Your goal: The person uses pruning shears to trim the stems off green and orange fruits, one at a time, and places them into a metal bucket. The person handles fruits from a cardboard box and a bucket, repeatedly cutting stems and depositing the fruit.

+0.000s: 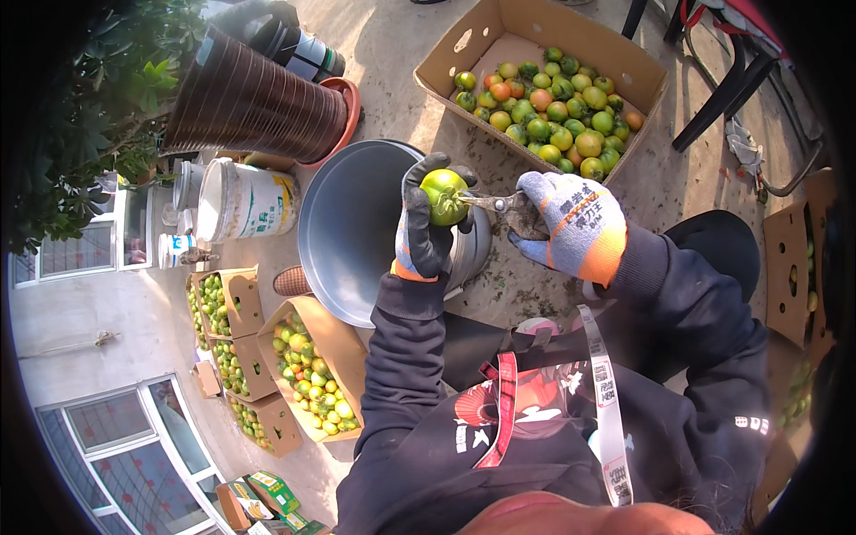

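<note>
My left hand (428, 231), in a grey and black work glove, holds a green tomato (444, 198) with its stem end turned to the right. In my right hand (568, 221), gloved in grey and orange with writing on the back, is a pair of small pruning snips (498, 203). Their blade tips touch the tomato's green stem. Under my left hand a wide metal basin (341, 227) stands on a pale bucket (470, 251). What the basin holds beneath my hand is hidden.
A cardboard box (481, 57) of green and reddish tomatoes lies ahead. More tomato boxes (334, 354) stand to the left, near white buckets (251, 199) and stacked brown pots (261, 100). Black chair legs (709, 93) are at upper right; cartons (786, 267) stand far right.
</note>
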`<control>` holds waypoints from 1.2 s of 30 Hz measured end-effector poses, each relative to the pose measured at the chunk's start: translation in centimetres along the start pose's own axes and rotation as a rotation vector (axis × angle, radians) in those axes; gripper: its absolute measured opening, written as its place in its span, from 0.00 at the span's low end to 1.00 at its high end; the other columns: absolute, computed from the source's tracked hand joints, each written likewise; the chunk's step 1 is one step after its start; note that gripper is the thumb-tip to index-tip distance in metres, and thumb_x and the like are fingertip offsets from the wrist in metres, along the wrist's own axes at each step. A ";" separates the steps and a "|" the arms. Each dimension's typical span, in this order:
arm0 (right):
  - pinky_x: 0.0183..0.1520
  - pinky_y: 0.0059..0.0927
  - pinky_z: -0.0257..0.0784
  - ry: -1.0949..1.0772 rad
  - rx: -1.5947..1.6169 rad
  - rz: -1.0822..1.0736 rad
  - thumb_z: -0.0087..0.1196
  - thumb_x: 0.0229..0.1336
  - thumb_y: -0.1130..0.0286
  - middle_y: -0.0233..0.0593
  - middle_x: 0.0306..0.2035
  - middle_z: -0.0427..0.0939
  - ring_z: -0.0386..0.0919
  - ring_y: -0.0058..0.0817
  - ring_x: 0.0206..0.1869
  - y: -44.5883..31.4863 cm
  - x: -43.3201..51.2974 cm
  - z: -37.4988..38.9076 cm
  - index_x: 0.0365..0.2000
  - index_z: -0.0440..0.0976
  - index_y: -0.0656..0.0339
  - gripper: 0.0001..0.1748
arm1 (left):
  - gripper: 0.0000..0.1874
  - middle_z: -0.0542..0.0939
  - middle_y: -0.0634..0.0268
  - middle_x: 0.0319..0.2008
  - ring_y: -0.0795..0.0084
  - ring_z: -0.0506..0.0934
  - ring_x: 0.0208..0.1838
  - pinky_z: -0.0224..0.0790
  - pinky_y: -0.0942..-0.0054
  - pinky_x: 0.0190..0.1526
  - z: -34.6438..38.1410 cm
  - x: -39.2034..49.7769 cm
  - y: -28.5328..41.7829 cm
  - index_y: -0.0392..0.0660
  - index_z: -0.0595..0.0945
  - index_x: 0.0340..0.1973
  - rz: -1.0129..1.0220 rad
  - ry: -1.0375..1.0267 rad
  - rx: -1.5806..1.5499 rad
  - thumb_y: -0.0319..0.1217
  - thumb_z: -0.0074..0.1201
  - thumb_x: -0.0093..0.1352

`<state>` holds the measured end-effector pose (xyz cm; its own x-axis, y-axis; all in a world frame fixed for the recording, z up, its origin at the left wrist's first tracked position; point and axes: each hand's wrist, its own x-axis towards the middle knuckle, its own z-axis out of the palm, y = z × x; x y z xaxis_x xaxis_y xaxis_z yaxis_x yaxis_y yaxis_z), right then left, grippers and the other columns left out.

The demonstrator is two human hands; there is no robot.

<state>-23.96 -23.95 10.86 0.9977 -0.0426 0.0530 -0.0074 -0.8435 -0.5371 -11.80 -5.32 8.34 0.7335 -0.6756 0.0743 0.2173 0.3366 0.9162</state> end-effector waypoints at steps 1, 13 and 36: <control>0.47 0.41 0.73 0.005 -0.017 -0.017 0.62 0.51 0.53 0.46 0.40 0.78 0.78 0.43 0.44 0.0 0.1 0.1 0.46 0.68 0.59 0.28 | 0.32 0.76 0.53 0.48 0.72 0.76 0.40 0.71 0.75 0.35 -0.1 0.0 0.0 0.44 0.66 0.60 0.000 -0.005 0.009 0.55 0.47 0.72; 0.42 0.42 0.74 -0.081 -0.117 0.078 0.64 0.48 0.57 0.47 0.35 0.77 0.79 0.44 0.39 -0.8 0.4 0.3 0.41 0.69 0.61 0.25 | 0.28 0.77 0.57 0.47 0.74 0.75 0.39 0.70 0.78 0.36 -0.3 -0.2 -0.5 0.43 0.66 0.60 -0.075 -0.069 0.039 0.51 0.46 0.74; 0.34 0.30 0.74 0.151 0.879 0.630 0.63 0.56 0.51 0.42 0.38 0.76 0.75 0.25 0.34 10.7 3.6 5.5 0.50 0.68 0.65 0.32 | 0.31 0.65 0.57 0.67 0.66 0.79 0.49 0.73 0.73 0.44 -2.1 1.3 -0.5 0.41 0.57 0.70 -0.001 -0.083 0.053 0.42 0.42 0.77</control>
<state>-20.05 -30.15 0.69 0.8125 -0.4485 -0.3723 -0.4039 0.0272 -0.9144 -9.60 -5.03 7.16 0.6769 -0.7286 0.1041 0.1814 0.3023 0.9358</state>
